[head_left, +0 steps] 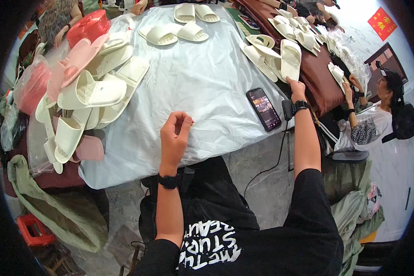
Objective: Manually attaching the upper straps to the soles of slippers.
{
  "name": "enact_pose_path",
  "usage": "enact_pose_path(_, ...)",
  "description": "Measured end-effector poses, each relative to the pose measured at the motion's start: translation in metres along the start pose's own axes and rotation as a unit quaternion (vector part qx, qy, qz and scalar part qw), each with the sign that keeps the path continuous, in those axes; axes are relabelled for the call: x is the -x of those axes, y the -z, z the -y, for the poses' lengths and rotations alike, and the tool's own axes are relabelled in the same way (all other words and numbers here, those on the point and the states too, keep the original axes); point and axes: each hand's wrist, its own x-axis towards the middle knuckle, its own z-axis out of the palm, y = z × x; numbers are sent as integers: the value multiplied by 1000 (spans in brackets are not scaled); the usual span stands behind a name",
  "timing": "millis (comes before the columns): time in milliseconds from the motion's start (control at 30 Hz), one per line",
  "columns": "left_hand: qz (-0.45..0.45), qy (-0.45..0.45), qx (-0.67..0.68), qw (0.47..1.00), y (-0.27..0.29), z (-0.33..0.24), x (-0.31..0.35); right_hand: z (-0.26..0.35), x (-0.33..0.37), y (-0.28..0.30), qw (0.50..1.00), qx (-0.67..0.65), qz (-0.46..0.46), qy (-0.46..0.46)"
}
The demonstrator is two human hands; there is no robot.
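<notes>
Over the silver-white sheet (207, 92) covering the table, my left hand (175, 135) hovers with its fingers curled and thumb close to them. Whether a small thing sits between those fingertips is too small to make out. My right hand (296, 89) grips the near end of a cream slipper (290, 57) at the table's right side. Beside that slipper lie several other cream slippers (260, 55). A phone (263, 109) with a lit screen rests between my hands, nearer the right one. Two pairs of cream slippers (185, 14) stand at the far edge.
At the left, cream slippers (92, 89) and pink slippers (76, 62) are heaped. Beyond the brown padded surface (313, 78) at the right, a person (377, 106) handles a slipper. A cable (273, 163) hangs by my right forearm. A red stool (34, 230) stands on the floor.
</notes>
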Motion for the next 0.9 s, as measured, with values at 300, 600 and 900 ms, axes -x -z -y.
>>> enact_pose_path(300,9,19,-5,1000,6,-4,3,43,23,27,946,-289,40,-144)
enact_pose_path(600,10,16,-14,1000,7,-1,2,83,20,60,905,-410,80,-77)
enact_pose_path(900,-8,-6,-20,1000,7,2,3,166,62,62,884,-444,108,98)
